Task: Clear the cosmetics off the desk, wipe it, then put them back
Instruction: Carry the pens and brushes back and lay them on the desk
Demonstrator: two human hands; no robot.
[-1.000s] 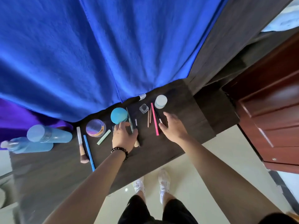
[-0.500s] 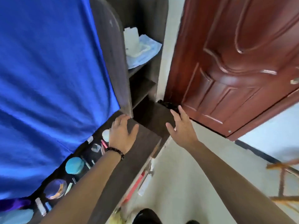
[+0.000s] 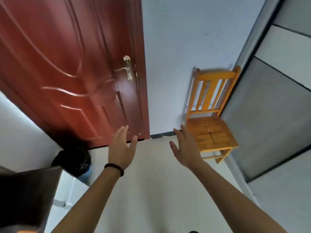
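Both of my hands are raised in front of me over a pale floor, holding nothing. My left hand (image 3: 121, 148), with a dark bead bracelet at the wrist, has its fingers apart and its palm turned right. My right hand (image 3: 185, 147) is spread the same way, palm turned left. Only a dark corner of the desk (image 3: 28, 190) shows at the lower left. No cosmetics are in view.
A red-brown door (image 3: 72, 68) with a brass handle (image 3: 127, 68) fills the upper left. A yellow wooden chair (image 3: 210, 125) stands against the white wall at the right. A black bag (image 3: 72, 161) sits on the floor by the door. Grey panels (image 3: 272, 106) line the right side.
The view has swung right, away from the desk and its cosmetics, to the door, wall and chair. Both hands have lifted off the desk and stay empty and spread.
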